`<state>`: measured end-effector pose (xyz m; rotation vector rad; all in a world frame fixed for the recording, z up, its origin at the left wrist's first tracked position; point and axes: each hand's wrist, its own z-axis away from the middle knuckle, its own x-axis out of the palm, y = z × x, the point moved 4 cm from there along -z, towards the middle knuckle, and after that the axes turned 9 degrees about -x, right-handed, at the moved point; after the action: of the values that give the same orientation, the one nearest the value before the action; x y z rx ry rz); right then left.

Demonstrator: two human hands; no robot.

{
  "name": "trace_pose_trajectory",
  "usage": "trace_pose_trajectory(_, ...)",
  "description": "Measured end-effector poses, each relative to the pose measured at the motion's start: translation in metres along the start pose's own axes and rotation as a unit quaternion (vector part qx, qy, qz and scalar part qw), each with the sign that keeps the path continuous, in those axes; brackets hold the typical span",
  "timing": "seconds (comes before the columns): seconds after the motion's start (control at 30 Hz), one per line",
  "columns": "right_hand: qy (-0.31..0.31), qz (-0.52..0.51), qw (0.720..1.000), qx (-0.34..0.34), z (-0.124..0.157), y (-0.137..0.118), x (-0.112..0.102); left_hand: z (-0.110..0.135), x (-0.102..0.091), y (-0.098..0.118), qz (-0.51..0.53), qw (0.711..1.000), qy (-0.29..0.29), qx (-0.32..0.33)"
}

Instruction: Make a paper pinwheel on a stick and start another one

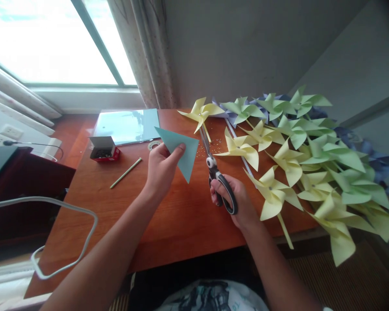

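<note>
Between thumb and fingers, my left hand [164, 166] grips a folded triangle of blue-green paper [188, 156] above the table. My right hand [235, 198] is closed on the handles of black-and-white scissors [225, 190], whose metal blades point away from me. The blades are just right of the paper and apart from it; they look nearly closed. Beyond the blade tips lies a yellow paper pinwheel [201, 113]. Another yellow pinwheel [241, 149] is to the right of the scissors.
Many yellow, green and purple pinwheels [324, 151] cover the table's right side. On the left are an open small red box [105, 151], a pale green paper stick [125, 173], a tape roll [154, 145] and a blue-green sheet stack [128, 125]. A white cable [92, 229] loops over the table's left edge.
</note>
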<state>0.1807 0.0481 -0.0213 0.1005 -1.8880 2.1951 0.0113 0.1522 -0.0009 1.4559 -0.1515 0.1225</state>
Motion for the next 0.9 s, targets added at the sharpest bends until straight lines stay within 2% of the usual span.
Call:
trace_pose_trajectory(0.2,0.023,0.047,0.998,-0.027,-0.022,-0.006,0.005,-0.004,-0.011,-0.013,0.026,0.999,0.02,-0.027)
trace_pose_trajectory(0.33,0.031,0.099,0.994,-0.037,-0.02,-0.002,0.002,-0.005,-0.019,-0.012,0.037,0.998,0.002,-0.041)
trace_pose_trajectory(0.43,0.035,0.149,0.986,-0.072,-0.017,0.001,-0.001,-0.007,-0.02,-0.009,0.054,0.998,-0.013,-0.043)
trace_pose_trajectory(0.67,0.035,0.239,0.962,-0.128,-0.014,-0.001,-0.002,-0.007,-0.021,-0.011,0.043,0.998,-0.01,-0.046)
trace_pose_trajectory(0.9,0.032,0.266,0.953,-0.145,-0.014,-0.001,-0.003,-0.007,-0.022,-0.012,0.037,0.998,-0.011,-0.046)
